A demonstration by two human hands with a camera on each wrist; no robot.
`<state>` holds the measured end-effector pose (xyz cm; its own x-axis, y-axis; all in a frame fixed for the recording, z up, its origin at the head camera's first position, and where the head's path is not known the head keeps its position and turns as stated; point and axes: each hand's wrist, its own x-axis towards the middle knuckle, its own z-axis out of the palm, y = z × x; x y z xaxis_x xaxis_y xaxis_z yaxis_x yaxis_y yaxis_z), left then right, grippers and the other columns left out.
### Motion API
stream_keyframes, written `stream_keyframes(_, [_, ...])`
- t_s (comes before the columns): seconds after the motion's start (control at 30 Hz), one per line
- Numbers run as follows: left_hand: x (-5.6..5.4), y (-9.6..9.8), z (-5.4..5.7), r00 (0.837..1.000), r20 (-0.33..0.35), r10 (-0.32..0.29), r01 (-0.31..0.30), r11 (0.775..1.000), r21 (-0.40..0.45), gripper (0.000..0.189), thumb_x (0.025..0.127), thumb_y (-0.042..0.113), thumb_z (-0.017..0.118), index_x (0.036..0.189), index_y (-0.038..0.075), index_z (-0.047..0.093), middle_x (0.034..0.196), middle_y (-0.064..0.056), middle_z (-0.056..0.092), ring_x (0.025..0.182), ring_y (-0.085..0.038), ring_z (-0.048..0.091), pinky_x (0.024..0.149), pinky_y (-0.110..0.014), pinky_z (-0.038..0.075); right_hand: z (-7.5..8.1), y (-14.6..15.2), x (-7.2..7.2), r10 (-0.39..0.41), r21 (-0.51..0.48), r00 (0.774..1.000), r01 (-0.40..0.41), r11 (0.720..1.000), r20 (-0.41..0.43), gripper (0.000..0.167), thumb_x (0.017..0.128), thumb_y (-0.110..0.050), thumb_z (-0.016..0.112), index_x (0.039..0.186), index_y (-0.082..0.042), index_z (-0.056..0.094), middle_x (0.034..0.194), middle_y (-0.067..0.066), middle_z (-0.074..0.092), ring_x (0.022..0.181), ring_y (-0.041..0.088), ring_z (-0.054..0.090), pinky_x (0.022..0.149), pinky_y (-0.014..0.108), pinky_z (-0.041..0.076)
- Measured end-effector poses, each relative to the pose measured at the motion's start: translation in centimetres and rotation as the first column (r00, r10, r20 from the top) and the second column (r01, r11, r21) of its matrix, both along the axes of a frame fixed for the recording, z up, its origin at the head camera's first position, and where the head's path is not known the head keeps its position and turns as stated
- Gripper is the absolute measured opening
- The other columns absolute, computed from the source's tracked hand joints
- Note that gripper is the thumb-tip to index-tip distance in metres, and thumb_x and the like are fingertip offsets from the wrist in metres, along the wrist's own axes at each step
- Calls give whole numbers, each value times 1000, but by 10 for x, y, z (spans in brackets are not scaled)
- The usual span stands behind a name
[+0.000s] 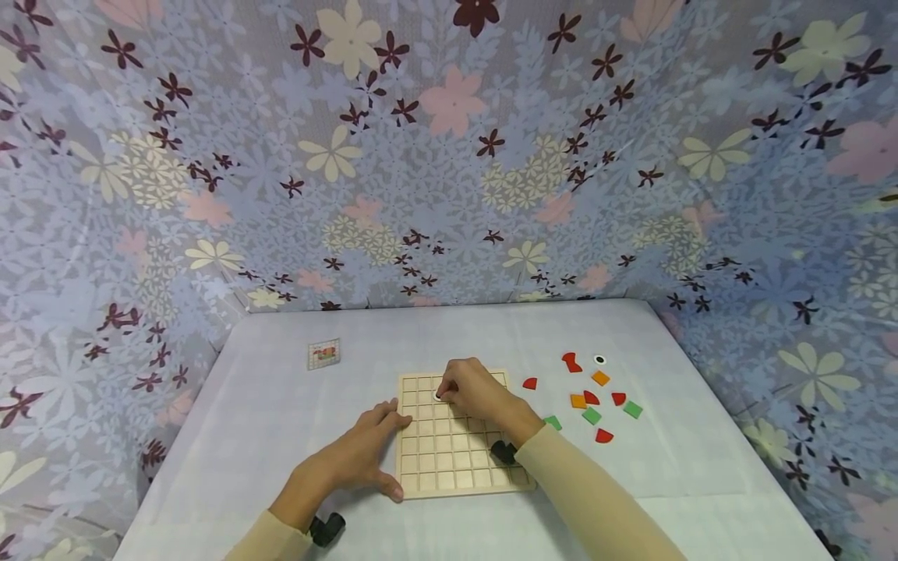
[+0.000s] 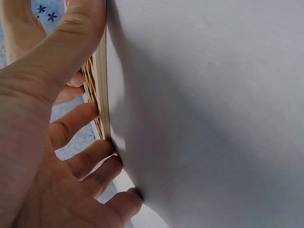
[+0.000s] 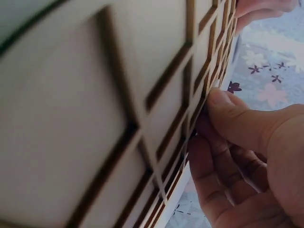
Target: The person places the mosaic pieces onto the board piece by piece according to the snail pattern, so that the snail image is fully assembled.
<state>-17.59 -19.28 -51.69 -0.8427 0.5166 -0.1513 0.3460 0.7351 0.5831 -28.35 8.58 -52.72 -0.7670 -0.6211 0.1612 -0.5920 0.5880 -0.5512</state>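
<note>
A square wooden grid board (image 1: 428,492) with recessed cells lies on the table. My left hand (image 1: 358,448) rests against its left edge, thumb near the front corner and fingertips farther up; in the left wrist view the fingers (image 2: 80,121) are spread along the board's side. Over the upper part of the grid, my right hand (image 1: 473,387) pinches a small white tile with a black spot (image 1: 438,396) at a cell. In the right wrist view the thumb and index finger meet close to the grid, and the tile is mostly hidden.
Right of the board lie several loose tiles: red curved ones (image 1: 604,436), green squares (image 1: 633,409), orange squares (image 1: 600,378) and another white tile with a black spot (image 1: 599,360). A small printed picture card (image 1: 323,354) lies at the back left. Flowered cloth (image 1: 449,195) hangs behind.
</note>
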Motion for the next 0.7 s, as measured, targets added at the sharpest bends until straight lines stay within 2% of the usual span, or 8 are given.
stream_keyframes(0.2, [-1, -1, -1, 1000, -1, 0, 0, 1000, -4, 119, 68, 43, 113, 165, 5, 56, 187, -33, 31, 172, -60, 34, 138, -74, 40, 1, -2, 2, -24, 3, 1000, 24, 1000, 13, 8, 104, -2, 86, 103, -7, 92, 104, 5, 82, 96, 21, 80, 84, 26, 68])
stream_keyframes(0.43, [-2, -2, -2, 1000, -5, -8, 8, 1000, 1, 121, 69, 45, 112, 167, 5, 54, 188, -33, 30, 173, -59, 34, 137, -74, 41, 4, 8, 4, 13, -41, 1000, -13, 999, 13, 8, 104, 0, 85, 107, -5, 90, 105, 8, 82, 92, 17, 80, 80, 20, 65])
stream_keyframes(0.57, [-2, -2, -3, 1000, -3, -6, 6, 1000, -5, 121, 69, 46, 112, 168, 6, 54, 188, -32, 30, 173, -59, 33, 137, -74, 40, 6, 17, 3, -22, -51, 999, 23, 998, 26, 8, 105, -2, 84, 111, -6, 89, 107, 4, 81, 93, 11, 77, 81, 20, 64])
stream_keyframes(0.7, [-2, -3, -4, 1000, -11, -4, 4, 1000, -7, 121, 68, 45, 112, 167, 6, 54, 188, -32, 30, 173, -59, 33, 138, -73, 39, 10, 31, 1, -75, -48, 997, 75, 996, 7, 10, 106, -3, 83, 114, -5, 89, 108, 4, 81, 93, 11, 75, 80, 23, 65])
